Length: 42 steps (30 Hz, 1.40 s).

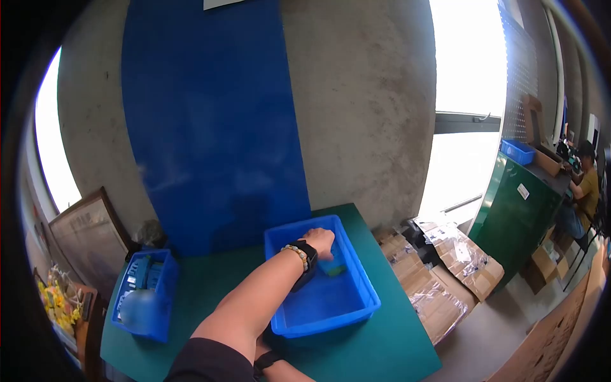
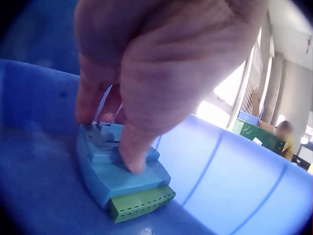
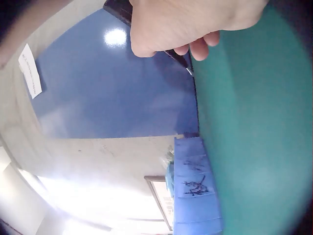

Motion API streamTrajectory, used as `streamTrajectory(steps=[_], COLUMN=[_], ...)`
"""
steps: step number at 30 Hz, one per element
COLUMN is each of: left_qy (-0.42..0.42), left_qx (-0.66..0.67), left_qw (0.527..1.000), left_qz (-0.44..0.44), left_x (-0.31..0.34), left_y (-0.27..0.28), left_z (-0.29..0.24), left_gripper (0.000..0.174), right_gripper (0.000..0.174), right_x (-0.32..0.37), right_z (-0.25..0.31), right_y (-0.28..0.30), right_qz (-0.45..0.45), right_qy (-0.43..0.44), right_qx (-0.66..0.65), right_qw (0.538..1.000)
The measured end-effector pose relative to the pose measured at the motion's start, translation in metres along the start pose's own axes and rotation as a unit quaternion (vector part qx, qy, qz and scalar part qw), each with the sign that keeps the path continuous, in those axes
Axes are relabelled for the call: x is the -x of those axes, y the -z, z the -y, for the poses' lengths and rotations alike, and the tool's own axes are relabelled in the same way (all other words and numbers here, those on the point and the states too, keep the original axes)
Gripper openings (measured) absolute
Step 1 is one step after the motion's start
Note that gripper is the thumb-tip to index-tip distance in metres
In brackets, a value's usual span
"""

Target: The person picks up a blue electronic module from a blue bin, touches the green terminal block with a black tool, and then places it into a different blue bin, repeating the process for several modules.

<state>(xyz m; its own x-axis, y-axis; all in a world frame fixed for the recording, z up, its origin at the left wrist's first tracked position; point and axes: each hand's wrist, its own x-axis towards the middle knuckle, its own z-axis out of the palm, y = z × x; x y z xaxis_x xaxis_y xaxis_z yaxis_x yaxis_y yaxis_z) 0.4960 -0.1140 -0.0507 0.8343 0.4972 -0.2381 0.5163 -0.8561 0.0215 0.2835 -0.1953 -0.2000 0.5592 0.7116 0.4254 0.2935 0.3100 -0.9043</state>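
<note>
In the large blue bin [image 1: 324, 321], my left hand [image 1: 318, 242] pinches a light-blue plastic module [image 2: 129, 174] between thumb and fingers. A green terminal block [image 2: 144, 203] with rows of small slots runs along the module's near end. The module is down by the bin's floor. My right hand [image 3: 195, 22] grips a black pen-like tool [image 3: 179, 59] with a thin metal tip, over the green table [image 3: 259, 137]. In the head view the right hand is hidden behind my left forearm, and only its wrist with a black band shows.
A smaller blue bin [image 1: 163, 312] with blue-and-white packages stands at the table's left. Cardboard boxes [image 1: 439, 280] lie beyond the right edge, before a green cabinet [image 1: 519, 197]. A blue panel [image 1: 216, 114] rises behind the table. Another person [image 1: 584, 184] sits at far right.
</note>
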Motion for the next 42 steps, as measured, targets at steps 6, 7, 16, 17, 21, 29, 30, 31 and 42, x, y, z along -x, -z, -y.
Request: streamTrajectory(steps=[6, 7, 16, 17, 21, 29, 30, 31, 42], left_qy=[-0.076, -0.076, 0.082, 0.112, 0.156, 0.185, 0.196, 0.208, 0.149], left_qx=[0.117, 0.164, 0.529, 0.576, 0.720, 0.678, 0.657, 0.635, 0.664], left_qw=[0.986, 0.974, 0.762, 0.726, 0.581, 0.598, 0.612, 0.624, 0.643], left_qz=[-0.094, -0.135, -0.364, -0.357, -0.347, -0.385, -0.395, -0.405, -0.351], left_x=[0.049, 0.068, 0.262, 0.271, 0.297, 0.313, 0.310, 0.304, 0.309], left_y=[0.034, 0.044, -0.018, -0.039, -0.106, -0.123, -0.129, -0.139, -0.140], left_z=[0.046, 0.056, 0.163, 0.172, 0.179, 0.185, 0.188, 0.193, 0.198], left_gripper=[0.063, 0.062, 0.040, 0.036, 0.035, 0.043, 0.045, 0.047, 0.050], right_gripper=[0.018, 0.014, 0.017, 0.017, 0.015, 0.012, 0.014, 0.014, 0.016], right_x=[-0.025, -0.027, -0.030, -0.030, -0.026, -0.014, -0.010, -0.006, 0.006], right_z=[0.015, 0.021, 0.034, 0.032, 0.040, 0.083, 0.092, 0.098, 0.103], right_y=[0.005, 0.004, 0.006, 0.004, 0.004, 0.012, 0.015, 0.018, 0.022], right_qz=[-0.070, -0.117, -0.092, -0.089, -0.065, -0.085, -0.082, -0.066, -0.024], right_qy=[-0.010, -0.013, -0.029, -0.046, -0.058, 0.009, 0.049, 0.089, 0.175], right_qx=[-0.024, -0.047, -0.080, -0.094, -0.106, -0.111, -0.092, -0.058, 0.034], right_qw=[0.997, 0.992, 0.992, 0.990, 0.991, 0.990, 0.991, 0.992, 0.984])
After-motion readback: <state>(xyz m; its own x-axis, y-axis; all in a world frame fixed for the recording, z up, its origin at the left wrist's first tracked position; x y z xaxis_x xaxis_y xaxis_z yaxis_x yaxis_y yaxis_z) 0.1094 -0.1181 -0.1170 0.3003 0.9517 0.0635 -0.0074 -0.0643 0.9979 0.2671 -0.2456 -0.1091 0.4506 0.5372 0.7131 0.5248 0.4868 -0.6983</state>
